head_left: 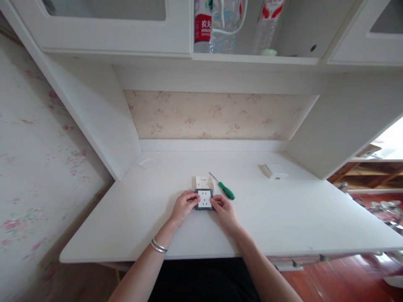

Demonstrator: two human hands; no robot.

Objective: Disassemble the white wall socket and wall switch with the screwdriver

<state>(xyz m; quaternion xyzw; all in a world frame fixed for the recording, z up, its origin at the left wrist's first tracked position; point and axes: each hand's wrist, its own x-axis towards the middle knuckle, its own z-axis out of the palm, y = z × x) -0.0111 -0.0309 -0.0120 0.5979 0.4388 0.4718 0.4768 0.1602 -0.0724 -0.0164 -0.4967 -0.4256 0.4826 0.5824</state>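
Observation:
A wall socket [204, 198] with a white face and a dark grey frame lies flat on the white desk [132, 218]. My left hand [182, 207] grips its left edge with curled fingers. My right hand [224, 210] pinches its right edge the same way. Just behind the socket lies a cream backing plate [204, 182]. A green-handled screwdriver [224, 188] rests to the right of the plate, its tip pointing to the back left. Silver bangles [158, 246] circle my left wrist.
A small white box [275, 171] sits at the back right of the desk, a flat white square [147, 162] at the back left. Water bottles [220, 25] stand on the shelf above. Cabinet walls close in both sides. Wooden floor [346, 277] shows at right.

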